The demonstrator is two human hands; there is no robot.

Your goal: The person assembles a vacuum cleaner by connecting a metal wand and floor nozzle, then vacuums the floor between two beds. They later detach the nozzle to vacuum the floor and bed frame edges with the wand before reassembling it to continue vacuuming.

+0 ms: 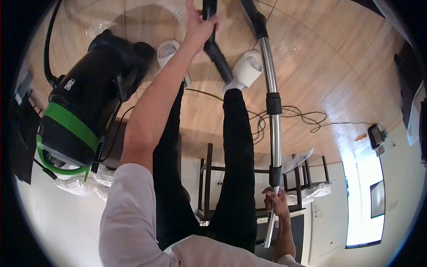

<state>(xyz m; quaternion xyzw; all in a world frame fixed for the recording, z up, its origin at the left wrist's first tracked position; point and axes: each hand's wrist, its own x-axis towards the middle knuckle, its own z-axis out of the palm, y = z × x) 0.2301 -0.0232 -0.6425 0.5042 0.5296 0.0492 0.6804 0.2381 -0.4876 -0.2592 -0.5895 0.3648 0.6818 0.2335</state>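
Observation:
My left hand point(202, 29), slightly blurred, is wrapped round a bent black plastic tube point(217, 58) near the top of the view. The tube's lower end reaches beside my white shoe point(247, 69). At the lower right, my right hand point(276, 202) grips the near end of a long metal pipe point(275, 138). Black collars sit along this pipe, and a black piece joins its far end. The pipe and the black tube are apart. To the left of my legs is a black and green vacuum cleaner point(73, 120), with a black hose rising from it.
A thin black cable point(307, 115) lies looped on the wooden floor point(320, 66), right of the pipe, and runs to a dark box point(377, 135) by the wall. Dark-framed chairs point(207, 187), some with plastic wrapping, stand near my legs. A bright opening point(362, 200) shows at the right.

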